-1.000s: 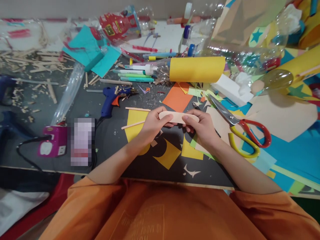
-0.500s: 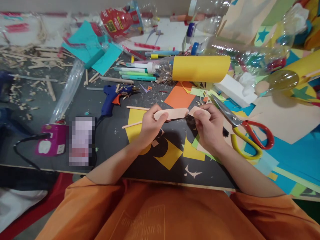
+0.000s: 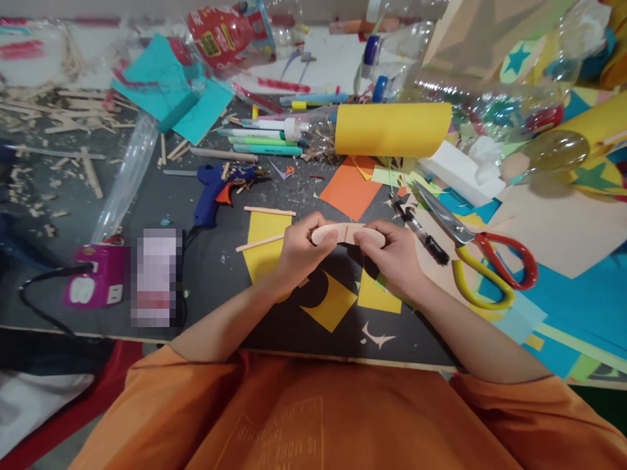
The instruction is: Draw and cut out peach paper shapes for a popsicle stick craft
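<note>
Between thumb and fingers, my left hand (image 3: 306,248) pinches a pale peach paper strip (image 3: 321,233) with a rounded end. My right hand (image 3: 392,251) grips a second pale paper piece (image 3: 372,236), also rounded at its outer end. The two meet at a thin dark line in the middle, forming one gently arched band; whether they overlap or just touch I cannot tell. Below and left of my left hand lies yellow paper (image 3: 262,241) with thin wooden sticks (image 3: 269,211) on it. A black pen (image 3: 421,232) rests beyond my right hand.
Big scissors (image 3: 460,232) with red and yellow handles lie at the right. A blue glue gun (image 3: 210,192) sits left of centre, near a magenta box (image 3: 95,277) with a cable. Plastic bottles, markers and a yellow paper tube (image 3: 392,129) line the back. Yellow scraps (image 3: 333,303) lie below my hands.
My right hand has moved left and slightly down, bringing its paper piece against the strip in my left hand. The gap between the pieces has closed. The black pen is now more exposed.
</note>
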{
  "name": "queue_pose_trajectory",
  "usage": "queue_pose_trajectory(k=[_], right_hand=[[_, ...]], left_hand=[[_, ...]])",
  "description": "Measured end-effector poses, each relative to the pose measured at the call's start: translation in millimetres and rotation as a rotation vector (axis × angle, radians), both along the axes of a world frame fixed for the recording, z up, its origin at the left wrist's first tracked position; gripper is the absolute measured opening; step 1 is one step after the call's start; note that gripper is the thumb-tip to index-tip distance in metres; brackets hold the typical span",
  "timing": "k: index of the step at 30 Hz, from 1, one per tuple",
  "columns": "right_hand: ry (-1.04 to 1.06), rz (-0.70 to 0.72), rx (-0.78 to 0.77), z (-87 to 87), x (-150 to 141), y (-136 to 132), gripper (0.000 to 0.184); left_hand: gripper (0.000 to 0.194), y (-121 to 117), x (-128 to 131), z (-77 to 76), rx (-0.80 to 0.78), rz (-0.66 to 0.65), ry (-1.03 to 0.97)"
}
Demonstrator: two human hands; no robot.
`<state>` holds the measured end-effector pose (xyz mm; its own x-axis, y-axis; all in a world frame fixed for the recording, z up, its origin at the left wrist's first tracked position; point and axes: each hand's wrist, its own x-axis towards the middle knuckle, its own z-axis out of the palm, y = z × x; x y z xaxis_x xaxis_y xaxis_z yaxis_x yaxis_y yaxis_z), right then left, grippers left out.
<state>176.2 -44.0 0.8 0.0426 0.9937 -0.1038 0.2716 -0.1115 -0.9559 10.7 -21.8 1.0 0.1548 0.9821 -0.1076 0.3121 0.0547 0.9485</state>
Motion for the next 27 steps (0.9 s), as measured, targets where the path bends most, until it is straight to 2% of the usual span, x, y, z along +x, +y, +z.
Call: queue_pose_trajectory(k=[9,27], right_hand=[[-0.048,0.046,0.016,-1.9,-0.1,0.1,0.023],[-0.072,0.048,0.011,-1.2,0.3,1.2,0.023]], left_hand=[[0.023,-1.0,0.1,-0.8,0.03,-0.015,0.037],[0.019,-4.0,-1.0,-3.4,0.075,-0.038,0.065]])
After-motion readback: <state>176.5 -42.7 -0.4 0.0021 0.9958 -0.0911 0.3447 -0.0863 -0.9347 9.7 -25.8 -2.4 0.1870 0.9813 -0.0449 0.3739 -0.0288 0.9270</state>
